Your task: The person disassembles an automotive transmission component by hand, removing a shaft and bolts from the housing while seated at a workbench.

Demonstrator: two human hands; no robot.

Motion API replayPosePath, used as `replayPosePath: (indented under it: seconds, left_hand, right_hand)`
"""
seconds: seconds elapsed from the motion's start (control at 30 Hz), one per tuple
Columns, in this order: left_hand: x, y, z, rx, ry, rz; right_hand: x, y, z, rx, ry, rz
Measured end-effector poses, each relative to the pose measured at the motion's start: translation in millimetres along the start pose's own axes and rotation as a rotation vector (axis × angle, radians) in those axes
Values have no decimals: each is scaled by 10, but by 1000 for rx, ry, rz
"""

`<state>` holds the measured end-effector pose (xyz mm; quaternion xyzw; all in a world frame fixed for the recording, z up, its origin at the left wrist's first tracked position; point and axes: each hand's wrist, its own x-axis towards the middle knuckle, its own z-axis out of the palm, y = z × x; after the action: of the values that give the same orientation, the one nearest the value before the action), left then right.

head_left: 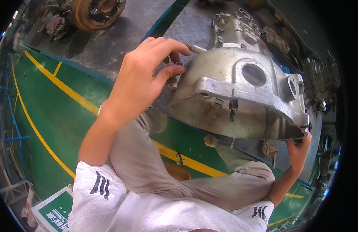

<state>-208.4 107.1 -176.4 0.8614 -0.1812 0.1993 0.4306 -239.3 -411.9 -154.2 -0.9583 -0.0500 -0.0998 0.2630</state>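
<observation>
Shirt [156, 210] nearest; my left hand [144, 65] pinches a metal bit [180, 64]; right hand [300, 146], I can't tell. Housing [221, 69] looks heavy, stiff: hold its rim [260, 99].

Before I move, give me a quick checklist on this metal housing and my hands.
1. Left hand near the housing's left side: ok.
2. Small metal part firmly gripped at the left fingertips: cannot tell.
3. Right hand at the right rim: ok.
4. Right hand fully visible: not ok, partly hidden.
5. Housing seated flat on the table: cannot tell.
6. Rusty round part apart from the housing: ok.
</observation>
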Motion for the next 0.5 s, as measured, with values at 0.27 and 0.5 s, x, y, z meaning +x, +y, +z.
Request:
replayPosePath:
  seconds: [0.27, 0.5]
  left_hand:
    - [-11, 40, 78, -77, 66, -21]
    - [-2, 76, 50, -124, 5, -148]
  right_hand:
    - [-20, 81, -3, -111, 38, -84]
    - [-14, -6, -11, -140, 22, -114]
